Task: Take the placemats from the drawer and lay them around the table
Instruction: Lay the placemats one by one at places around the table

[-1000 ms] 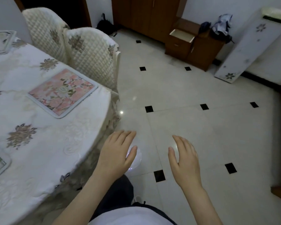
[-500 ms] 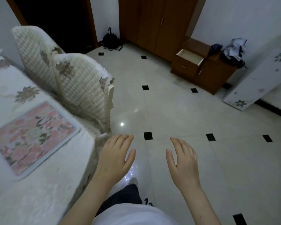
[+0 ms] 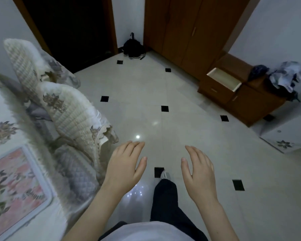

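Your left hand (image 3: 124, 166) and right hand (image 3: 199, 173) both hang in front of you over the floor (image 3: 172, 129), fingers spread loose, holding nothing, touching nothing. The open drawer (image 3: 224, 79) lies ahead and to your right, well apart across the tiles, so your right hand is the nearer one; its long side runs diagonally, front edge toward you. I can't tell if any placemats remain inside. 1 pink floral placemat (image 3: 14, 188) already lies on the table (image 3: 5, 110) at your left, just beside 2 quilted chairs (image 3: 73, 112). My read: you're headed to the drawer.
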The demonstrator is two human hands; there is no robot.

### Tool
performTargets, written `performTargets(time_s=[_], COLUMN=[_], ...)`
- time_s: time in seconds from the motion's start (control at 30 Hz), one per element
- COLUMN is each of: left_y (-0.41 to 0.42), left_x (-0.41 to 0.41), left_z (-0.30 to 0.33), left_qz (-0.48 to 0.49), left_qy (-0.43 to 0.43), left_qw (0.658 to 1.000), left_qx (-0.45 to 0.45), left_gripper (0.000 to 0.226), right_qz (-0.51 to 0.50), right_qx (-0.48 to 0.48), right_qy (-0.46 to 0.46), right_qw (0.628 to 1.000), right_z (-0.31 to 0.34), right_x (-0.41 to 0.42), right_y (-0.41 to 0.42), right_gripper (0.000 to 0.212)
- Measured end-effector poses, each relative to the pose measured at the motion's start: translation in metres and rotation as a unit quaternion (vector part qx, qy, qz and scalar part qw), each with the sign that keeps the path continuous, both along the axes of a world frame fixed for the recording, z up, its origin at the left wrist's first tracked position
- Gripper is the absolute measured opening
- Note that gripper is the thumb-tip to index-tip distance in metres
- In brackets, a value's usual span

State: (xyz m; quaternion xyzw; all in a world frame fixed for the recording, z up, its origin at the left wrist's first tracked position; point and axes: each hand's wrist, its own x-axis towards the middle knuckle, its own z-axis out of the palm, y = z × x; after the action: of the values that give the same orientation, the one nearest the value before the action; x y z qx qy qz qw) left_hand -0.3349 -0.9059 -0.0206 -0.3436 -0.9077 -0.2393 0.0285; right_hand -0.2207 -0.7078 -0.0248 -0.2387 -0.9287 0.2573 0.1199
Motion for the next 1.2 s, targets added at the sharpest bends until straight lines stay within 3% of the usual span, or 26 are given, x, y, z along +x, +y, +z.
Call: performTargets(time_s=[0.23,0.4,0.6,0.83,1.2], left_y=[0.098,0.131,0.138,0.135,0.098], left_x=[-0.112,-0.174,-0.245,-0.383,-0.606], left_z=[0.014,0.023,0.010,-0.013,0.020], left_qz=[0.117,0.213,0.283,0.320,0.374], left_qy=[0.023,0.017,0.001,-0.013,0.021], left_qw=[0.993,0.977,0.958,0.946,0.926], left_qx=[-0.005,-0.029,-0.051,-0.045,-0.036], left_gripper=[0.046,0.047,0.048,0.050,0.047], right_qz=[0.136,0.256,0.354,0.387,0.446], right_qx=[-0.005,0.013,0.012,-0.001,0.008], right_qy=[-0.010,-0.005,-0.011,0.002,0.037], right_qw=[0.991,0.967,0.935,0.922,0.894], right_z=[0.009,0.018,-0.001,-0.017,0.014], right_x=[-0.161,-0.272,-0.382,-0.539,-0.786], right_y=[0.117,0.156,0.163,0.149,0.110], right_gripper=[0.056,0.054,0.053,0.052,0.053])
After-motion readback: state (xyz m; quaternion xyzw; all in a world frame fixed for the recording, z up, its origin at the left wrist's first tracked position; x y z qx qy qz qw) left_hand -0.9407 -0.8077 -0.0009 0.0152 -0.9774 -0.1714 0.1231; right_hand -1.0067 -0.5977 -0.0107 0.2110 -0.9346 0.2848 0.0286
